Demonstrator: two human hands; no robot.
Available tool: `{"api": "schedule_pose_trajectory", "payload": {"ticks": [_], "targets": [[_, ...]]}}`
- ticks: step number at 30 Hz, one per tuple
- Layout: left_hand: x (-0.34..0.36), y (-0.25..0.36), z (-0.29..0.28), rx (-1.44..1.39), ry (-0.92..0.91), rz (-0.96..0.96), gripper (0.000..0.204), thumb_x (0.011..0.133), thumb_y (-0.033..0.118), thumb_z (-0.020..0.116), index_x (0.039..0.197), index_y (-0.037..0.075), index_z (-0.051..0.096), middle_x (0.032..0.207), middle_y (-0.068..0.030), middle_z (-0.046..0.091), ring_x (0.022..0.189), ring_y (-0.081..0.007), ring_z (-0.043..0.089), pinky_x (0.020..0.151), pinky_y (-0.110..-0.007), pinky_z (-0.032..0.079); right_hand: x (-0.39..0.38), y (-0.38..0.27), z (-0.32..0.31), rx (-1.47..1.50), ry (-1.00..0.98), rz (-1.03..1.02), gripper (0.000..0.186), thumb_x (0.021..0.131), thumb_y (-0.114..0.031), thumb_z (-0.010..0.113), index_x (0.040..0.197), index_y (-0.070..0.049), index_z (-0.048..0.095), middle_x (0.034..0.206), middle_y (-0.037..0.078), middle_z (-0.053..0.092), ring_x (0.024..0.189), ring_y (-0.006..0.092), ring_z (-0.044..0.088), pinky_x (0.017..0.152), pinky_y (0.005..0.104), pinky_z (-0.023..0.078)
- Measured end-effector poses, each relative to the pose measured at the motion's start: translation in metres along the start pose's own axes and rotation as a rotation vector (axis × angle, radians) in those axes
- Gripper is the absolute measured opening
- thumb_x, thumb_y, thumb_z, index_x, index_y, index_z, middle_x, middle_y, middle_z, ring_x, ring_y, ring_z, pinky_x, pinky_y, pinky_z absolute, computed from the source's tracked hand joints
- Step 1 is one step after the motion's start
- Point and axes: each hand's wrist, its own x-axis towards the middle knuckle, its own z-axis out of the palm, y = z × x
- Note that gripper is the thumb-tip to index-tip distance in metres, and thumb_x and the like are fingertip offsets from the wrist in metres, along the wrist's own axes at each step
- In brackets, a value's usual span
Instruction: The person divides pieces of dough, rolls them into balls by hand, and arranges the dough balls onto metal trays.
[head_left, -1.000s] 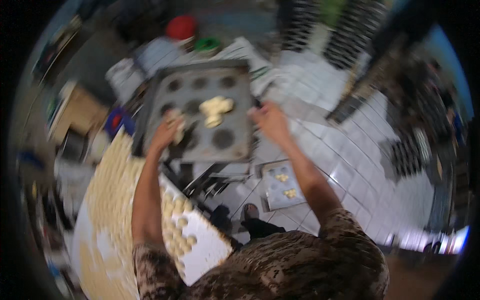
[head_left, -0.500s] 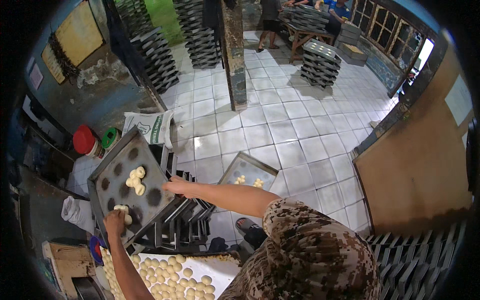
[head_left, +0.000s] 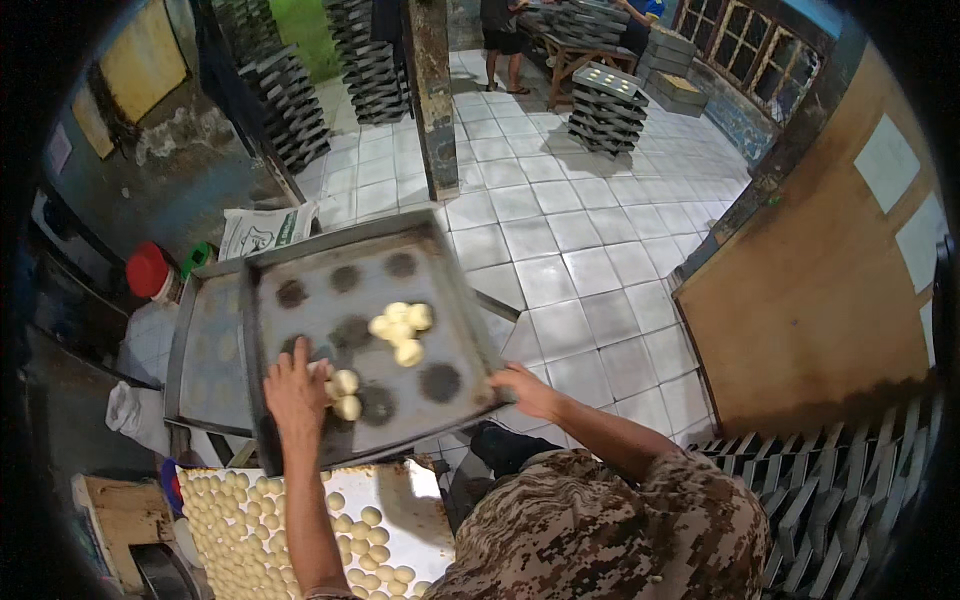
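Observation:
A dark square baking tray (head_left: 300,270) with round blackened spots is held out in front of me. My right hand (head_left: 524,391) is closed around its near right corner. My left hand (head_left: 296,392) lies over the near left part of the tray, fingers stretched and apart. Beside its fingertips sits a small group of pale dough balls (head_left: 346,382); whether it touches them I cannot tell. A second cluster of dough balls (head_left: 400,326) rests right of the tray's middle. Another tray (head_left: 205,330) shows at the left, partly covered by the held one.
Below my left arm, a white board (head_left: 410,500) bears many dough balls. A flour sack (head_left: 262,232) and red-lidded bucket (head_left: 150,268) stand far left. Stacked trays (head_left: 850,500) rise at the right. A post (head_left: 430,110) and another tray stack (head_left: 606,115) stand ahead; people work beyond.
The tray has shifted right, and another tray shows at its left. My right hand has moved right with the tray's corner. My left hand's fingers have spread beside the dough balls.

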Motion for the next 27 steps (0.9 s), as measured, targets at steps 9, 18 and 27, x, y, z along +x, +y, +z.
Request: {"api": "schedule_pose_trajectory", "payload": {"ticks": [9,18,27], "targets": [[-0.080,0.162,-0.001,-0.835,0.055,0.006,0.047,0.090,0.018,0.079,0.131,-0.001,0.066,0.106,-0.0173,0.066,0.096,-0.0354,0.062,0.084,-0.046,0.049,-0.080,-0.035,-0.195,0.043,0.123,0.069,0.033,0.087,-0.008,0.067,0.119,0.002,0.063,0.106,0.011,0.071,0.096,0.0262,0.073,0.088,0.0420,0.061],[-0.212,0.150,0.168,-0.325,-0.586,-0.317,0.061,0.098,0.043,0.068,0.141,0.002,0.058,0.146,-0.0173,0.057,0.140,-0.0417,0.047,0.118,-0.062,0.031,0.152,0.072,-0.352,-0.249,0.131,0.218,0.043,0.091,-0.014,0.060,0.129,0.005,0.060,0.116,0.011,0.069,0.104,0.0244,0.068,0.096,0.0382,0.055],[-0.221,0.150,0.187,-0.103,-0.717,-0.318,0.061,0.104,0.050,0.056,0.142,0.003,0.058,0.137,-0.0173,0.062,0.129,-0.0396,0.053,0.115,-0.062,0.029,0.457,0.208,-0.348,-0.096,0.135,0.261,0.025,0.095,-0.008,0.062,0.118,0.002,0.060,0.102,0.010,0.070,0.093,0.0225,0.068,0.087,0.0362,0.056]]}}
